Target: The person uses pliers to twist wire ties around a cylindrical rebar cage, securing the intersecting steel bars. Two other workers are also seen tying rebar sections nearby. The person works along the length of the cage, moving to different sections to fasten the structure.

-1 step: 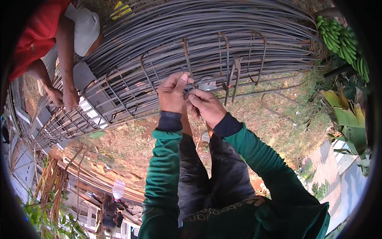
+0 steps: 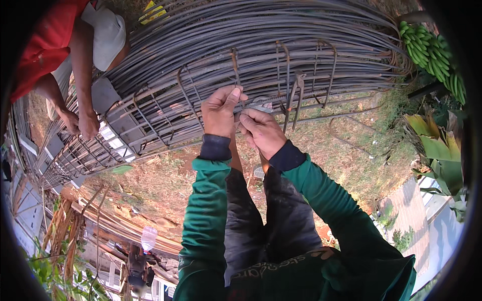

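My left hand [image 2: 219, 109] is closed in a pinch at the near side of a steel rebar cage [image 2: 168, 118], beside one of its bent stirrups [image 2: 234, 62]. A thin dark strand, which looks like tie wire, shows at its fingertips. Just to the right and slightly lower, my right hand [image 2: 263, 131] is also closed, thumb against fingers. What it grips is too small and hidden to make out. A pair of rusty pincers [image 2: 295, 98] hangs on the cage bars to the right of my hands, touched by neither.
Long loose rebars [image 2: 251, 25] lie beyond the cage. At the far left a co-worker in red [image 2: 47, 47] has both hands [image 2: 83, 123] at the cage. Green bananas [image 2: 427, 50] hang at the right. Dry grass [image 2: 346, 145] and a plastic bottle [image 2: 149, 238] lie nearer me.
My left hand has shifted slightly up and to the right, its thumb tip moving with it. My right hand has lifted a little. The pincers and the co-worker look unchanged.
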Action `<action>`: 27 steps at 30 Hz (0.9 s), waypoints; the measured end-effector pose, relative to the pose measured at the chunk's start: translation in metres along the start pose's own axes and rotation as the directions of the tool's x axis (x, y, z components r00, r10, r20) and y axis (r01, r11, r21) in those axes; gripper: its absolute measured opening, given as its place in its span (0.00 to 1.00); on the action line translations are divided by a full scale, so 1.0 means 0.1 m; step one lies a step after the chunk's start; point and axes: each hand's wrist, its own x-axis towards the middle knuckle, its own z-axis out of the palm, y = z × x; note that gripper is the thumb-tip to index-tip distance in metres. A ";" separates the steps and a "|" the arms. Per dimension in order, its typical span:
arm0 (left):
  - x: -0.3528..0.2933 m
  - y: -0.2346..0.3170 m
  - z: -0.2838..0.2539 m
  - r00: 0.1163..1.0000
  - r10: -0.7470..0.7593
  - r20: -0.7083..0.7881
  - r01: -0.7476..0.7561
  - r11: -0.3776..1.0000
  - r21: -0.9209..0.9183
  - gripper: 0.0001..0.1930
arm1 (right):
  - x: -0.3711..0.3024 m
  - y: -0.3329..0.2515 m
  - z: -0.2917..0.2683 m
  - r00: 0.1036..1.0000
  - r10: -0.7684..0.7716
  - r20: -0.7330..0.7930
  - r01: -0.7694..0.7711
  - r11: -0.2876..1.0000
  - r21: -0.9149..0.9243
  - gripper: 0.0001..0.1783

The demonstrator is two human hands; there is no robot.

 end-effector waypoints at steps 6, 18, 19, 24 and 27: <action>0.61 0.26 -0.16 0.960 0.271 -0.070 -0.123 0.634 0.763 0.07 | 0.42 -0.07 -0.01 0.984 0.021 -0.176 0.001 0.992 0.123 0.10; 1.73 0.06 -0.33 0.973 -0.116 0.199 -0.120 0.483 0.868 0.15 | 1.26 -0.10 0.07 0.719 -0.613 -0.327 0.152 0.598 -0.787 0.05; 1.77 0.03 -0.33 0.960 -0.135 0.244 -0.129 0.562 0.817 0.15 | 1.25 -0.09 0.08 0.710 -0.614 -0.345 0.157 0.616 -0.772 0.07; 1.73 -0.06 -0.22 0.988 -0.118 0.101 0.003 0.665 0.747 0.14 | 1.22 -0.13 0.17 0.661 -0.616 -0.429 0.079 0.625 -0.776 0.09; 1.64 -0.06 -0.18 0.998 -0.009 0.064 -0.039 0.704 0.709 0.12 | 1.30 -0.05 0.13 0.655 -0.586 -0.477 0.035 0.654 -0.756 0.10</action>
